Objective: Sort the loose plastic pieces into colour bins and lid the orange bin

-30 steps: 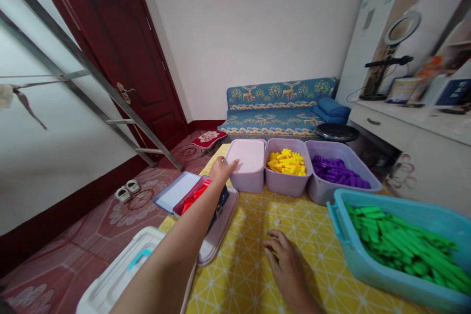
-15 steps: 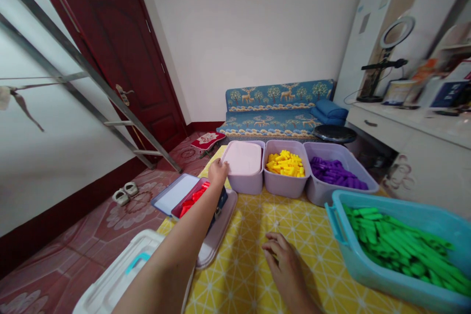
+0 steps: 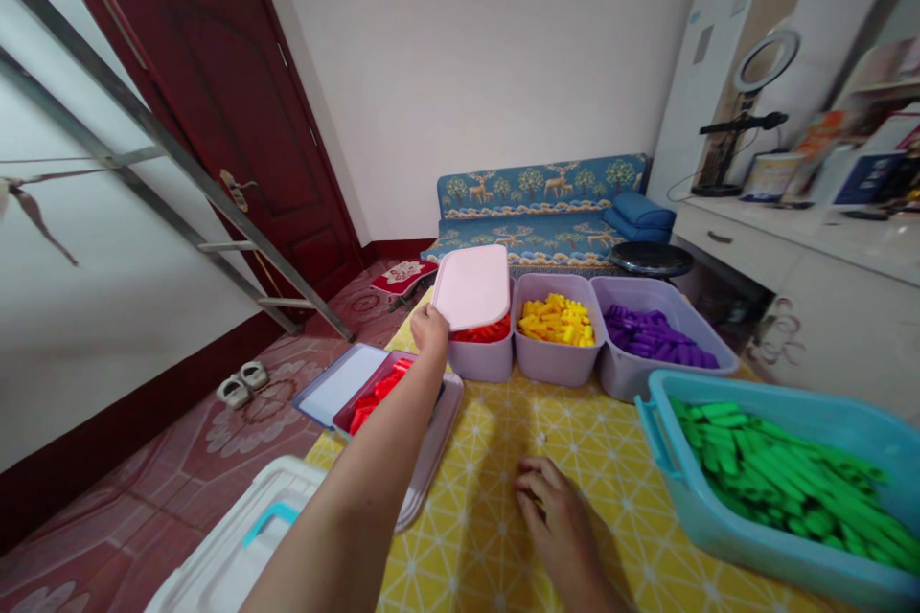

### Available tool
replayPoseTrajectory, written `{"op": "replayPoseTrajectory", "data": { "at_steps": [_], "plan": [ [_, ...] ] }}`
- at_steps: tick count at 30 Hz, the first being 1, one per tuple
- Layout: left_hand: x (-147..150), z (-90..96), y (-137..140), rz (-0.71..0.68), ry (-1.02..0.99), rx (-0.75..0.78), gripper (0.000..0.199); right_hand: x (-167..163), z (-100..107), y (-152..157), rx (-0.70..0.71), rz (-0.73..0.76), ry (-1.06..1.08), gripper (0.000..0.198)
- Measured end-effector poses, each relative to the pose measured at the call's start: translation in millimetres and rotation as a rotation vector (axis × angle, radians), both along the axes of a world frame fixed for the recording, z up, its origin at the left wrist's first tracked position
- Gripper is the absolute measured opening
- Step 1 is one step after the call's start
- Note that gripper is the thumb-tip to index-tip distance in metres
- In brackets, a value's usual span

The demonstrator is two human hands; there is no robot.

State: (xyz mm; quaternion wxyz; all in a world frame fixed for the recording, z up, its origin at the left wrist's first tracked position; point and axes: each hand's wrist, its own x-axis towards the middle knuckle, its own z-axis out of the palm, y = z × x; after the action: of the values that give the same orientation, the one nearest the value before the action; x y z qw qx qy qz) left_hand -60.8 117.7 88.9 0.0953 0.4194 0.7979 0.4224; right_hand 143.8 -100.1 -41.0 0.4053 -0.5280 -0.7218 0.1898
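My left hand (image 3: pixel 429 329) grips the near left edge of a pale pink lid (image 3: pixel 472 285). The lid is tilted up over a lilac bin (image 3: pixel 483 362), and red plastic pieces (image 3: pixel 489 331) show under its near edge. My right hand (image 3: pixel 552 510) lies on the yellow patterned tablecloth (image 3: pixel 495 460), fingers loosely bent and apart, holding nothing. A tiny white bit (image 3: pixel 541 439) lies just beyond its fingers. Left of my forearm, a box with a raised lid (image 3: pixel 343 381) holds more red pieces (image 3: pixel 378 395). My forearm covers part of this box.
Lilac bins of yellow pieces (image 3: pixel 558 318) and purple pieces (image 3: pixel 657 337) stand in a row to the right. A turquoise tub (image 3: pixel 776 551) with green pieces is near right. At left are a white lid with a turquoise handle (image 3: pixel 248 536) and a ladder (image 3: pixel 179 163).
My left hand has raised the pink lid off the lilac bin, tilting it up and back, so the red pieces inside now show. My right hand stays almost where it was.
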Motion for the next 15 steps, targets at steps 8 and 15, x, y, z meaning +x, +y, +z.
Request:
{"op": "replayPoseTrajectory", "data": {
  "at_steps": [8,15],
  "plan": [
    [22.1,13.3,-7.4,0.056,0.028,-0.043,0.03,-1.4,7.4,2.1,-0.041,0.005,0.068,0.025],
    [16.3,11.8,-14.8,0.029,0.055,-0.058,0.03,-2.0,100.8,83.7,0.234,-0.058,0.104,0.032]
  ]
}}
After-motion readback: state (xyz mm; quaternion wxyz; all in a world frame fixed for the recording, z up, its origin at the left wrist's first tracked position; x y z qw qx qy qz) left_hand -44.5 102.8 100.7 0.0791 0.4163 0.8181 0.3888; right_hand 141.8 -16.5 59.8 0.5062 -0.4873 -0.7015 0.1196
